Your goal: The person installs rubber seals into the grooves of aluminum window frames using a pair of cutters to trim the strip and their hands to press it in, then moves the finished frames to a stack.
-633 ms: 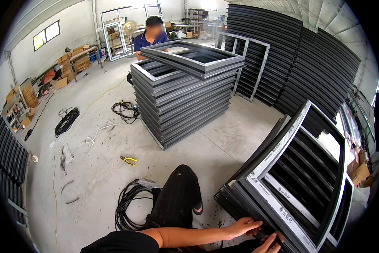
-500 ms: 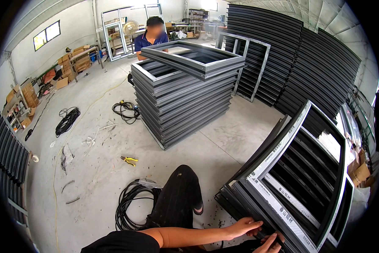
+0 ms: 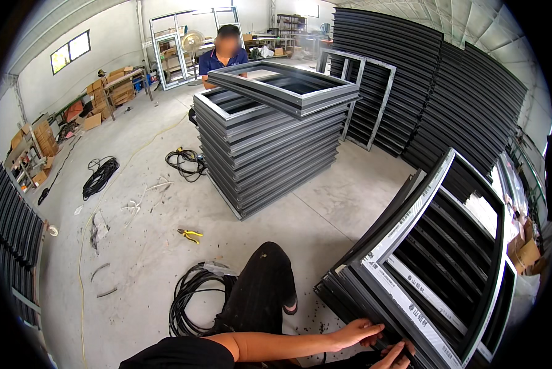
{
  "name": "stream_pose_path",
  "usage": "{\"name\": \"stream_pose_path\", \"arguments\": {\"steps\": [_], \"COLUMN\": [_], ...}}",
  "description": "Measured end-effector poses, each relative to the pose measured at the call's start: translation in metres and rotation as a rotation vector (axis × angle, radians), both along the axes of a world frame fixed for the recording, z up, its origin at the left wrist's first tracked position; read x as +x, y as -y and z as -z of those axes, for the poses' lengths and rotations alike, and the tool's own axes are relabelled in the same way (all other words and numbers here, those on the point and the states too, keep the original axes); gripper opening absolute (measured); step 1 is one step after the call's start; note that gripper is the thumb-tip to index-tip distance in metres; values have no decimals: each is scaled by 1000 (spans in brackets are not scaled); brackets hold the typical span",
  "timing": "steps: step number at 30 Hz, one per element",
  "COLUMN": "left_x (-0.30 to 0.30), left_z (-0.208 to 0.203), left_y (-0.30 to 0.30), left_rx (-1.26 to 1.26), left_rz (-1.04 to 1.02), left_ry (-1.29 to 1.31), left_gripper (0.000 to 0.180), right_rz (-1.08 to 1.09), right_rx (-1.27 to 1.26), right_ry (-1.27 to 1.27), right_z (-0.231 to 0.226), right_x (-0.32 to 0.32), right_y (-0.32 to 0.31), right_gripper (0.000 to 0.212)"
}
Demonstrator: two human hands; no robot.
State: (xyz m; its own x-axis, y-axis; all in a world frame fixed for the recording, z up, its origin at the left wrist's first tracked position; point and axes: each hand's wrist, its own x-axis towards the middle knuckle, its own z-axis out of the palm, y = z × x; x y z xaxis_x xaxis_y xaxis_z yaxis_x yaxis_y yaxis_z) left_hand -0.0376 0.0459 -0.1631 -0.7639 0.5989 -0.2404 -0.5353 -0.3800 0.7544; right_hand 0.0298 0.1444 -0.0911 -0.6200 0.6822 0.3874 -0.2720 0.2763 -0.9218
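Note:
At the lower right lies a stack of dark window frames (image 3: 411,301), the top one partly covered in white printed film. My left hand (image 3: 359,333) reaches across to the near side of this stack. Its fingers are pinched together against the dark profile, and whatever they hold is too dark to make out. Beside it, lower down, my right hand (image 3: 394,357) is cut by the picture's bottom edge. Thumb and fingers there are closed at the same dark side, on something small and dark that I cannot make out.
A tall stack of grey frames (image 3: 276,154) stands ahead, one laid askew on top; a person (image 3: 224,55) is behind it. Yellow-handled pliers (image 3: 190,235), a coiled black cable (image 3: 190,301) and other cables lie on the floor. More stacked frames (image 3: 466,104) rise at the right.
The view has shifted very slightly. Both hands stay at nearly the same place on the frame stack.

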Motion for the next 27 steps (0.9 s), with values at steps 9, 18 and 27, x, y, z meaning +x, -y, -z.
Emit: {"name": "stream_pose_path", "arguments": {"steps": [9,18,27], "left_x": [-1,-2,3], "left_z": [-8,-5,-14], "left_y": [2,0,1], "left_rx": [4,7,7], "left_rz": [4,25,-64], "left_ry": [2,48,-125], "left_gripper": [49,49,45], "right_rz": [14,86,323], "right_rx": [14,619,1064], "right_ry": [-3,65,-2], "right_z": [4,-52,-119], "right_x": [-2,19,-2], "right_y": [-3,7,-63], "right_gripper": [21,11,20]}}
